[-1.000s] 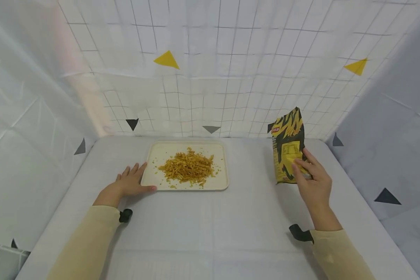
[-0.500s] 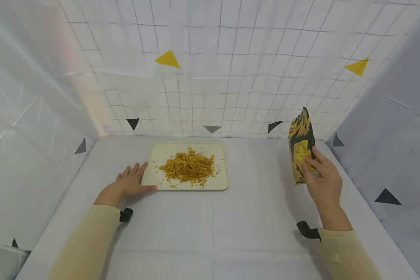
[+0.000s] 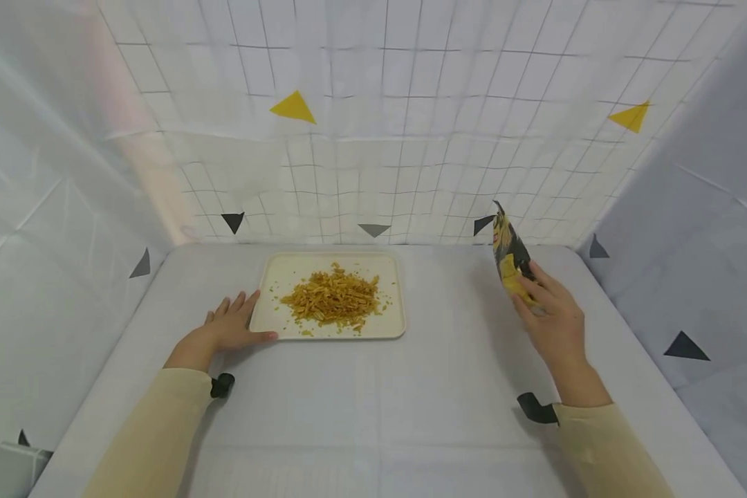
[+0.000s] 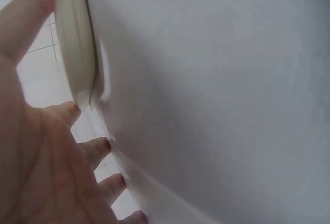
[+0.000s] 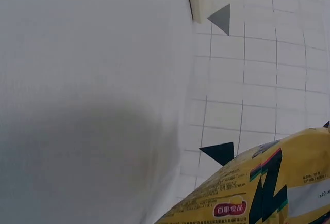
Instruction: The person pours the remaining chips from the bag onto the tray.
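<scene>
My right hand (image 3: 554,321) pinches the lower part of a yellow and black snack bag (image 3: 510,252) between thumb and fingers, held up over the right side of the table. The bag leans away, seen nearly edge-on; its printed side fills the lower corner of the right wrist view (image 5: 227,198). My left hand (image 3: 224,328) lies with fingers spread at the left end of a cream tray (image 3: 387,325). Its thumb touches the near left corner and its index fingertip the left rim. A heap of broken golden crispy noodle pieces (image 3: 333,297) lies mid-tray, crumbs scattered around it.
A white cloth covers the table (image 3: 373,394). Behind it hangs a white sheet (image 3: 373,173) with grid lines and triangles, and more sheets close off both sides. Each wrist wears a black camera mount (image 3: 535,408).
The bag swings right, then back left, and tips away so its broad face turns from the head view. My right hand travels with it. My left hand stays at the tray.
</scene>
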A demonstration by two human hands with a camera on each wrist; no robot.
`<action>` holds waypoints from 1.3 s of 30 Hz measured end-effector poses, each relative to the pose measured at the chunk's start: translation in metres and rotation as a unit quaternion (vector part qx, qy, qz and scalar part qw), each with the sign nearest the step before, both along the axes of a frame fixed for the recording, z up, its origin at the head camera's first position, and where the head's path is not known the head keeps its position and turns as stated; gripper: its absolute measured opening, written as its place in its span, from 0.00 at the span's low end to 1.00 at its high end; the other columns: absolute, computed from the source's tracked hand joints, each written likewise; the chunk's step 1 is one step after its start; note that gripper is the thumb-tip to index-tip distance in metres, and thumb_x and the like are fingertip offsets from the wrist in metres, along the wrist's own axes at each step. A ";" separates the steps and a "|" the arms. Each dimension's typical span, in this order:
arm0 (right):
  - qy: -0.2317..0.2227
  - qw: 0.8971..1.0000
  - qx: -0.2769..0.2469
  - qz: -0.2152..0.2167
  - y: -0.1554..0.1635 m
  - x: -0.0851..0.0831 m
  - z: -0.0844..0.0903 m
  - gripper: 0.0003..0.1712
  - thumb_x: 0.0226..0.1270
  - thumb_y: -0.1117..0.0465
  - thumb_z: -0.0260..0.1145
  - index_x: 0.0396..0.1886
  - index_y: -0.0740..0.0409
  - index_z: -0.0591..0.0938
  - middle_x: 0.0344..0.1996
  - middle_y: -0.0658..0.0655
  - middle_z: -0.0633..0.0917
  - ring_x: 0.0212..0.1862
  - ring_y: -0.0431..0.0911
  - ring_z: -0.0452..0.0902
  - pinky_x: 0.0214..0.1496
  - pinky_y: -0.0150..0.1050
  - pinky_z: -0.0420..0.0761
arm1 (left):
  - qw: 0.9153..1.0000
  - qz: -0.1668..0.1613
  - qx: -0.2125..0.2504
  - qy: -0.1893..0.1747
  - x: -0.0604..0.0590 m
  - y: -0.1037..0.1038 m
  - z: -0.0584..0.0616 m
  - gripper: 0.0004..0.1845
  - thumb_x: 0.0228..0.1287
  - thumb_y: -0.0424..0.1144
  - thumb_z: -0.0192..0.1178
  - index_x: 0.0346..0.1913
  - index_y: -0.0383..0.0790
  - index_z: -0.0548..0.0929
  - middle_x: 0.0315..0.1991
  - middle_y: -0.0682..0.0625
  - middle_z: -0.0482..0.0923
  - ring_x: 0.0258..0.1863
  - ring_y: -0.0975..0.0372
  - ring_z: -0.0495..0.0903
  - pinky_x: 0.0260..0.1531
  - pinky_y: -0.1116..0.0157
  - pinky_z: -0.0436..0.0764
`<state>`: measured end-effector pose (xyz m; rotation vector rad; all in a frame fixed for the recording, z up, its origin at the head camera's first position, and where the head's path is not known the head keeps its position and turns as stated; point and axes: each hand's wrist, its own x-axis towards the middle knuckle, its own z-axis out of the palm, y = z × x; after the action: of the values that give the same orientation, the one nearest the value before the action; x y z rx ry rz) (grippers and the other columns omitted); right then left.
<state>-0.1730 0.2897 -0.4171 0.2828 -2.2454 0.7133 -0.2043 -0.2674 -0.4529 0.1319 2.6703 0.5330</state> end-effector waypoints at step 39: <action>-0.126 0.991 0.049 -0.009 -0.064 -0.004 -0.024 0.18 0.60 0.65 0.75 0.51 0.60 0.87 0.59 0.61 0.83 0.60 0.61 0.77 0.61 0.59 0.74 | 1.000 -0.007 -0.004 0.008 0.004 -0.001 -0.003 0.63 0.59 0.73 0.59 0.80 0.36 0.40 0.77 0.25 0.34 0.73 0.27 0.32 0.65 0.27 0.37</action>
<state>-0.1774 0.2259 -0.4413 0.2298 -2.5255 0.6602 -0.2005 -0.2684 -0.4559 0.1521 2.6858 0.5185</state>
